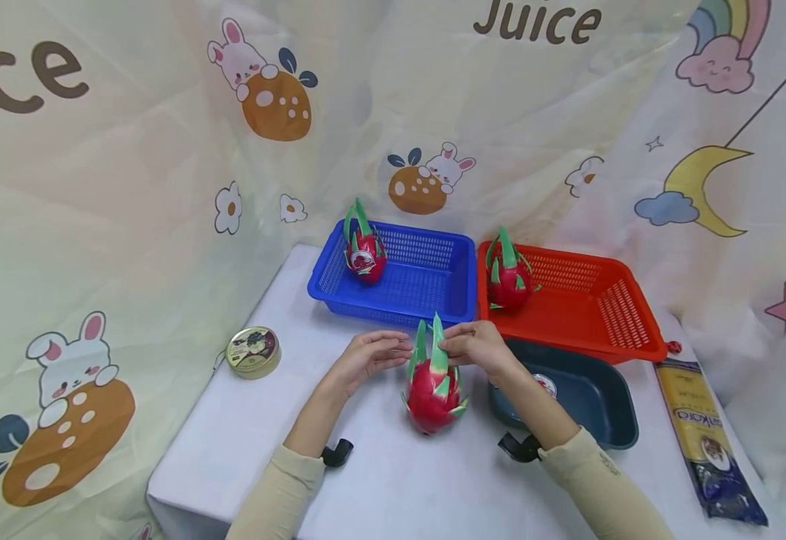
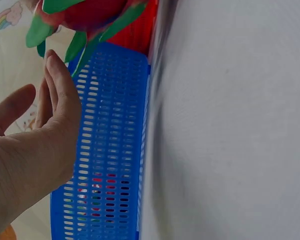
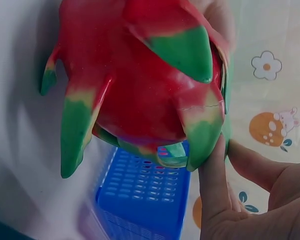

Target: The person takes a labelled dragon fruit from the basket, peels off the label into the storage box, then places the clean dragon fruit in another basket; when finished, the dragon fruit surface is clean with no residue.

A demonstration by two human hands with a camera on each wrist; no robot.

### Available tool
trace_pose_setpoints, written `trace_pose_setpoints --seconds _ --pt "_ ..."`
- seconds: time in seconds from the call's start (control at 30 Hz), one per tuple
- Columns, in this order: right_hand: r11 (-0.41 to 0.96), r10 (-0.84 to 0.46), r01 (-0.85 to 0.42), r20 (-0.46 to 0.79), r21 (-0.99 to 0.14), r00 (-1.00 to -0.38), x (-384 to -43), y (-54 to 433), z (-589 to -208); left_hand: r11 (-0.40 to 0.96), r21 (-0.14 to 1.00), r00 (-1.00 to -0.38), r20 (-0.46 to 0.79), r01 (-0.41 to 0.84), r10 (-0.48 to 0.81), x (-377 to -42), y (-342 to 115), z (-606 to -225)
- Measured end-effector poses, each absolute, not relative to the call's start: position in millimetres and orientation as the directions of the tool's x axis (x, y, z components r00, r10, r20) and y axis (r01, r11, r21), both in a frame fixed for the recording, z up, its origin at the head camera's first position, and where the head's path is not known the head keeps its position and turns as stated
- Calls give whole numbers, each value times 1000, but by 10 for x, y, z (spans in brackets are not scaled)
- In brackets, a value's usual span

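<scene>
A red dragon fruit point(image 1: 433, 397) with green leafy tips hangs low over the white table, its tallest tips pointing up. My right hand point(image 1: 479, 346) pinches one of those green tips between thumb and fingers; the right wrist view shows this pinch at a green tip point(image 3: 204, 137) beside the fruit. On the other side, my left hand point(image 1: 373, 358) is held with loosely extended fingers next to the tips. In the left wrist view, the left hand point(image 2: 50, 125) has nothing between thumb and fingers, its fingertips close below the fruit's green tips point(image 2: 77, 47).
A blue basket point(image 1: 400, 309) and a red basket point(image 1: 589, 341) stand at the back, each with another dragon fruit. A dark teal tray point(image 1: 609, 397) lies under my right forearm. A round tin point(image 1: 253, 352) sits left, a yellow-blue pasta packet point(image 1: 700, 435) right.
</scene>
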State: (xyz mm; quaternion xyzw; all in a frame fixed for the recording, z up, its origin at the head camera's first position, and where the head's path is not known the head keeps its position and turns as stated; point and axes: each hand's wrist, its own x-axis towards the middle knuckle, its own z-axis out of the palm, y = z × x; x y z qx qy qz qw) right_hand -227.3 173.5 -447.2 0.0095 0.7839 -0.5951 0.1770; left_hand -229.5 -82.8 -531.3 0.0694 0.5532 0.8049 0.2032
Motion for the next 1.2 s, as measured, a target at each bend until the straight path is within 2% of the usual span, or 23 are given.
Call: trace_pose_setpoints --seconds 0.37,0.67,0.83,1.0,1.2 --pt "279 -244 229 -299 -933 -923 -2139 1950 -4503 -282 911 -896 -169 -301 411 -2316 -684 -5390" --pt "265 -278 156 -230 -952 -932 -2134 2223 -4258 -292 912 -892 -143 -287 428 -2400 -524 -5321" --pt "226 -285 140 -203 -964 -937 -2187 2365 -4104 -298 902 -870 -146 -313 471 -2458 -403 -5262" --pt "179 -264 74 -120 -981 -957 -2233 2559 -3890 -355 863 -846 -142 -360 513 -2528 -209 -5210" --pt "95 -150 40 -54 -995 -987 -2351 2885 -3589 -443 787 -832 -153 -429 534 -2561 88 -5204"
